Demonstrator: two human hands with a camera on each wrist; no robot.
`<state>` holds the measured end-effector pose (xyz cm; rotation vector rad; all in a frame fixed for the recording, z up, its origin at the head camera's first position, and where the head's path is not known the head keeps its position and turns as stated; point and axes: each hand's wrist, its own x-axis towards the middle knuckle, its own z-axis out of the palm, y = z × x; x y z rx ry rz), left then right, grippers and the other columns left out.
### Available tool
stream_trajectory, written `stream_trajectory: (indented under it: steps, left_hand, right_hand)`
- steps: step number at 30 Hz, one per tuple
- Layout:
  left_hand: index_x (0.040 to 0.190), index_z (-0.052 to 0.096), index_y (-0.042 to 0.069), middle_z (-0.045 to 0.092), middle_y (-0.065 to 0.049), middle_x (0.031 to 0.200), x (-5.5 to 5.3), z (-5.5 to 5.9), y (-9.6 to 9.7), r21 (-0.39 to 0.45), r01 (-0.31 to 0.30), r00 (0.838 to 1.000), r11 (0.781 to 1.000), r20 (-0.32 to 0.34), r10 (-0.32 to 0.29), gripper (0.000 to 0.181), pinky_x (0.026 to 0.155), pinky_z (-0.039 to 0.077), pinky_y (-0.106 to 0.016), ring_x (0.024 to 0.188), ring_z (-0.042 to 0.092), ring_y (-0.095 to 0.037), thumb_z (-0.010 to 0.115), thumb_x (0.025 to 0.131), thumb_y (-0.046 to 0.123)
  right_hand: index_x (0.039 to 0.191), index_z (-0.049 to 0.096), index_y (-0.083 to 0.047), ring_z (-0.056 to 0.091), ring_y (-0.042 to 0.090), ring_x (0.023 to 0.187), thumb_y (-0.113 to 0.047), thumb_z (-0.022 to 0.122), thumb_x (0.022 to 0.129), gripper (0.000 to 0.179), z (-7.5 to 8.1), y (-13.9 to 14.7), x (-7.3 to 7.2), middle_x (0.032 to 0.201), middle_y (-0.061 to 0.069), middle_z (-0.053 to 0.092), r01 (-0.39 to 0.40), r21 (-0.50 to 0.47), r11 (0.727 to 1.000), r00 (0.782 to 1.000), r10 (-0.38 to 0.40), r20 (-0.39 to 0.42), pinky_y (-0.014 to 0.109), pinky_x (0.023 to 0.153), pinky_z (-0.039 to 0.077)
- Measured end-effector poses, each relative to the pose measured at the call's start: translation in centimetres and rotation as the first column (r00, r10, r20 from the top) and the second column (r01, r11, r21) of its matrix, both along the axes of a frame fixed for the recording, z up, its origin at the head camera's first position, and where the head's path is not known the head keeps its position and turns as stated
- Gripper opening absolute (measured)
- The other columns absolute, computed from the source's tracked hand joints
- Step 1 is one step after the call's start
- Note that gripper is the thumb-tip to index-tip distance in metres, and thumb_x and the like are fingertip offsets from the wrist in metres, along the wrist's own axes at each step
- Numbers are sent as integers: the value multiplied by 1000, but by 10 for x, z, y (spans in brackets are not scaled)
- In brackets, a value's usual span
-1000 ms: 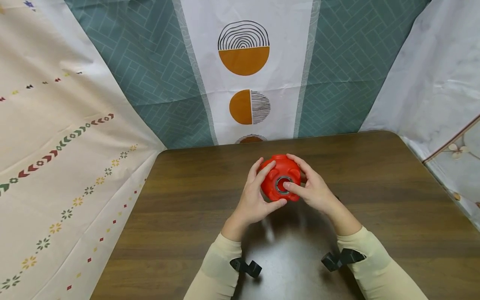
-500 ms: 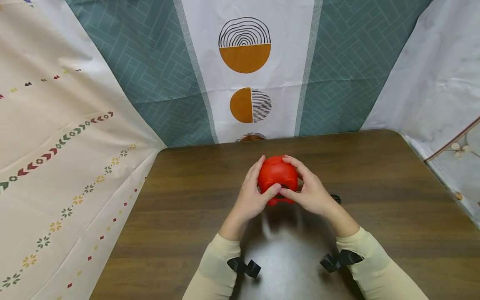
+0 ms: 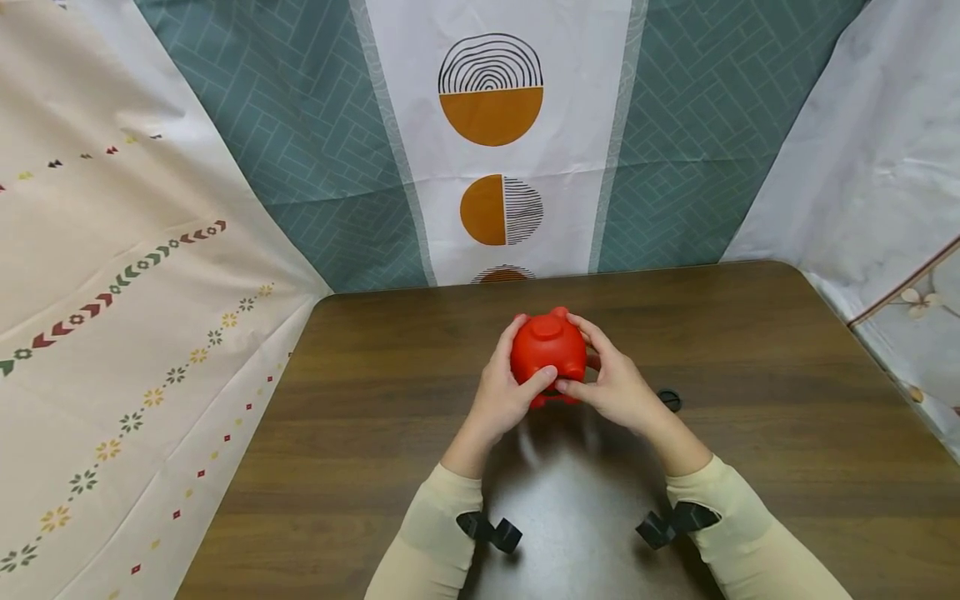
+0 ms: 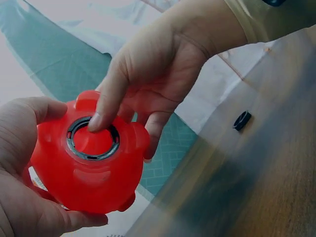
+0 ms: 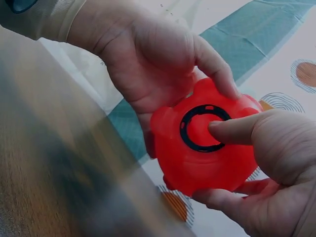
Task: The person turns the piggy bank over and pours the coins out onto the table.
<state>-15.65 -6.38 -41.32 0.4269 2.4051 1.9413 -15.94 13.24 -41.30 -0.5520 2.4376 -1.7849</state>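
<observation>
A glossy red piggy bank (image 3: 548, 346) is held up over the table between both hands, its round snout facing up in the head view. The left hand (image 3: 501, 390) grips its left side, thumb low on the near face. From the right, the right hand (image 3: 617, 379) grips it with fingers along the far side. Both wrist views show the underside, where a black ring (image 4: 74, 146) edges a round hole between stubby feet. The right thumb's tip (image 5: 217, 129) lies over this hole. Just right of the right wrist, a round black plug (image 3: 670, 401) lies on the table.
The brown wood-grain table (image 3: 390, 417) reaches back to a teal and white patterned cloth (image 3: 517, 158). Pale cloths hang at left and right. A black camera mount (image 3: 491, 533) is strapped on each sleeve.
Both hands have turned the piggy bank, so the ringed hole has left the head view and the snout now shows. The right forearm has shifted slightly left, uncovering the black plug.
</observation>
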Motion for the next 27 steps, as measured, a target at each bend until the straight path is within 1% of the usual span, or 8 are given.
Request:
stream_trajectory:
  steps: [4, 6, 10, 13, 15, 18, 23, 27]
  left_hand:
    - [145, 26, 45, 43, 7, 138, -3, -3, -3, -8, 19, 999, 1000, 33, -19, 76, 78, 56, -37, 118, 46, -22, 70, 86, 29]
    - [147, 24, 44, 43, 6, 138, -4, -4, -5, -18, 31, 998, 999, 52, -30, 78, 77, 56, -38, 119, 46, -22, 70, 86, 30]
    - [151, 21, 34, 43, 1, 141, -6, -3, -8, -42, 68, 996, 997, 55, -66, 81, 78, 56, -37, 120, 47, -23, 70, 87, 28]
    - [153, 21, 25, 43, -5, 142, -1, 7, -9, -32, 104, 993, 994, 57, -102, 78, 79, 56, -38, 121, 47, -27, 67, 89, 25]
    - [153, 20, 21, 42, -8, 142, 2, 15, -8, -13, 125, 990, 992, 68, -124, 76, 80, 56, -40, 120, 48, -29, 64, 91, 24]
    - [153, 19, 20, 41, -8, 142, 8, 26, -9, 13, 133, 987, 991, 85, -134, 74, 82, 55, -40, 121, 48, -29, 62, 93, 24]
    - [153, 20, 23, 39, -7, 144, 11, 32, -9, -1, 116, 990, 993, 81, -115, 73, 86, 53, -38, 124, 45, -28, 61, 93, 26]
    - [152, 22, 23, 37, -7, 144, 13, 36, -8, 1, 106, 992, 994, 73, -106, 69, 88, 52, -38, 124, 44, -27, 59, 94, 27]
  right_hand:
    - [150, 23, -35, 40, 36, 127, -20, 77, 83, 88, -1, 1, -2, 144, 3, 37, -75, -47, 996, 995, 78, 54, 43, 80, 56]
    - [151, 22, -34, 37, 36, 130, -22, 73, 86, 84, -3, 1, -3, 146, 3, 33, -98, -77, 992, 991, 104, 81, 44, 84, 55]
    - [149, 25, -31, 39, 38, 129, -26, 64, 93, 68, -6, 2, -5, 148, 6, 31, -72, -144, 987, 988, 90, 124, 48, 85, 53]
    - [147, 28, -29, 41, 38, 127, -28, 62, 94, 63, -8, 2, -5, 148, 7, 32, -30, -176, 984, 989, 55, 135, 48, 84, 54]
    - [147, 30, -28, 40, 38, 127, -28, 64, 93, 63, -8, 2, -5, 147, 6, 33, -15, -183, 983, 992, 38, 124, 49, 84, 53]
    - [146, 32, -27, 38, 39, 129, -25, 65, 93, 63, -7, 2, -5, 147, 5, 34, -15, -174, 985, 997, 29, 73, 50, 86, 52]
    - [146, 34, -26, 39, 38, 129, -17, 66, 92, 63, -6, 1, -4, 146, 5, 36, -71, -155, 985, 997, 69, -17, 44, 86, 53]
    - [146, 33, -24, 41, 34, 128, -9, 66, 91, 66, -5, -1, -3, 146, 6, 36, -119, -161, 980, 993, 115, -32, 37, 83, 55]
